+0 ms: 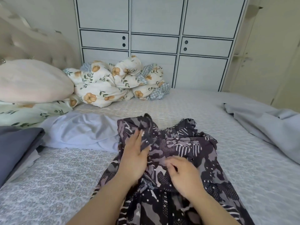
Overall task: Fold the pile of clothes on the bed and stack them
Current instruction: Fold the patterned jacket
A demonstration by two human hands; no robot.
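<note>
Head view: dark, grey-patterned garment (186, 151) rumpled on bed (65, 176), left hand (134, 156) flat upon it, right hand (183, 174) pinching it.

Both forearms bare, left hand (135, 153) ringless.

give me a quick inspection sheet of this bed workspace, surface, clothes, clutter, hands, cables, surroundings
surface: grey patterned bedspread, bare patches at left and right.
job's things: dark purple and grey patterned garment lies rumpled at centre, unfolded; pale lilac garment spread to its left; folded dark blue cloth at the left edge; light grey garment loose at right.
clutter: bunched floral duvet and pink pillow at the head of the bed.
hands: left hand rests flat on the patterned garment, fingers straight; right hand curls over its fabric, grip unclear.
cables: nothing seen.
surroundings: white panelled wardrobe behind the bed, cream door at right.
</note>
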